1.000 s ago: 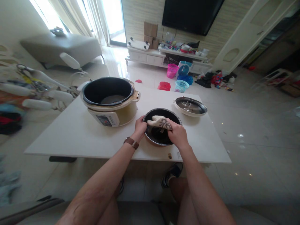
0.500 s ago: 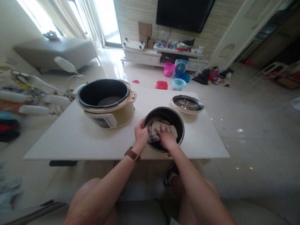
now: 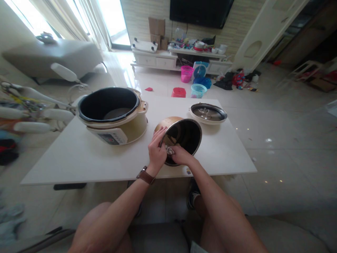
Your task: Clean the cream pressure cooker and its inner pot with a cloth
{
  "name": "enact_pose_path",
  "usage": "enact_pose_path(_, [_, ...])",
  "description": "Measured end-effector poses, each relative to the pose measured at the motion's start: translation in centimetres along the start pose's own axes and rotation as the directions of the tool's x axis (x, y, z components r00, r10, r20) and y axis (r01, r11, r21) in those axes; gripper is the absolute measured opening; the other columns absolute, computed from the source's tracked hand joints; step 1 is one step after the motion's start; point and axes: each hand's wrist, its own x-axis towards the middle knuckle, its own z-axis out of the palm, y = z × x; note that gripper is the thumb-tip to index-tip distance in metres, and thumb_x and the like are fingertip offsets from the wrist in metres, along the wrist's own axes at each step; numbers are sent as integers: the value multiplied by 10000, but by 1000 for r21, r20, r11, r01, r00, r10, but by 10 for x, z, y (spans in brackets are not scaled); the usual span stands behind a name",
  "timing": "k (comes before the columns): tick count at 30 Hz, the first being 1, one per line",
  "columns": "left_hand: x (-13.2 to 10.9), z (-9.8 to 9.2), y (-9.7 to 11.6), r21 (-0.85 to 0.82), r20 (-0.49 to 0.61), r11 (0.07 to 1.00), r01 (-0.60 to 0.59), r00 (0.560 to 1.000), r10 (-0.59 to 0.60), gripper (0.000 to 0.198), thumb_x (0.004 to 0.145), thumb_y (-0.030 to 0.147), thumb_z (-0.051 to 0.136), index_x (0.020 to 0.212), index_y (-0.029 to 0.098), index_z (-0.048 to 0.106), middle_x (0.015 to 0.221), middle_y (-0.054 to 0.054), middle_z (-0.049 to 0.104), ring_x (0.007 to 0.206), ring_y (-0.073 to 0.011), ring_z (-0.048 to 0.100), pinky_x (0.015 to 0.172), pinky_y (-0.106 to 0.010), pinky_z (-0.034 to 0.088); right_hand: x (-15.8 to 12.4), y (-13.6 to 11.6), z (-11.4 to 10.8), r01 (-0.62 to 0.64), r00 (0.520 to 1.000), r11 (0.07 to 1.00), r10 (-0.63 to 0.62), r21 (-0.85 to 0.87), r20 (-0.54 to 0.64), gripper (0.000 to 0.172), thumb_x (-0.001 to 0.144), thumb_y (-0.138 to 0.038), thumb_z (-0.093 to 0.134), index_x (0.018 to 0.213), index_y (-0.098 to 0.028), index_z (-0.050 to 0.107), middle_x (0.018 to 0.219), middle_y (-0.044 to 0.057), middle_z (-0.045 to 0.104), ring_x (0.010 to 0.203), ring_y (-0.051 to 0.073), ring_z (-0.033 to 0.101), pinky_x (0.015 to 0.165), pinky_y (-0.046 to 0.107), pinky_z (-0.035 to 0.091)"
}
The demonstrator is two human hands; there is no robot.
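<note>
A dark inner pot stands tilted on the white table, its mouth turned toward me and its golden outside showing at the top left. My left hand grips the pot's left rim. My right hand is closed on a crumpled light cloth, pressed inside the pot near its lower rim; only a small bit of cloth shows. A brown watch is on my left wrist.
A cream rice cooker body stands open at the table's left. A round lid lies at the far right. A white drying rack is to the left. Baskets and clutter lie on the floor beyond; my knees are below the table edge.
The pot went from standing flat to tilted toward me. My right hand pushed the cloth from the pot's middle down to the near rim, so most of the cloth is now hidden.
</note>
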Motion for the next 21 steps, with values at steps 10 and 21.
enact_pose_path(10, [14,-1,-7,20,123,998,-61,991,58,648,772,-27,499,1273,260,792,1373,-27,751,1439,-257,589,1325,-537,318,-12,10,0,-180,984,945,170,-273,-59,570,892,-167,562,1433,-304,679,1342,102,753,1227,320,690,1063,463,482])
enact_pose_path(21, [13,-4,-14,19,-11,1000,-10,1000,10,619,773,-14,505,1265,235,785,1393,-43,738,1407,-244,614,1311,-477,361,-2,7,6,-136,984,990,138,26,-109,499,843,-137,592,1281,-291,776,1268,71,784,1194,298,695,1025,404,510])
